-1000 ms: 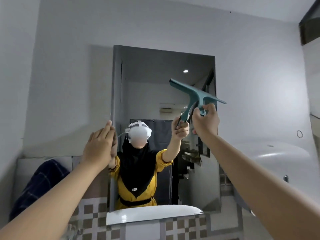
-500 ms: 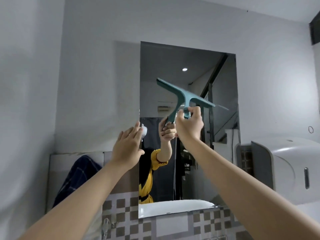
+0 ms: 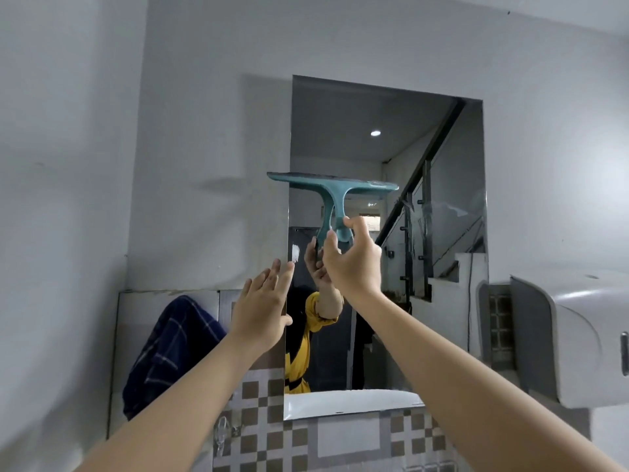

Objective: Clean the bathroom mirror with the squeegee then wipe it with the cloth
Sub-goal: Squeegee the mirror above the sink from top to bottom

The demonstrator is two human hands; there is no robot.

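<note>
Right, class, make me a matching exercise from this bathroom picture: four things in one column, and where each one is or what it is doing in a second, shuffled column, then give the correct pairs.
Column 1
1. squeegee
2. left hand
3. checked cloth
4. white dispenser

Column 2
A. hangs on the wall left of the mirror
B. mounted on the wall right of the mirror
C. held by its handle in the right hand, blade level across the mirror's left side
D. open and flat at the mirror's left edge

Pairs: 1-C, 2-D, 3-A, 4-B
</note>
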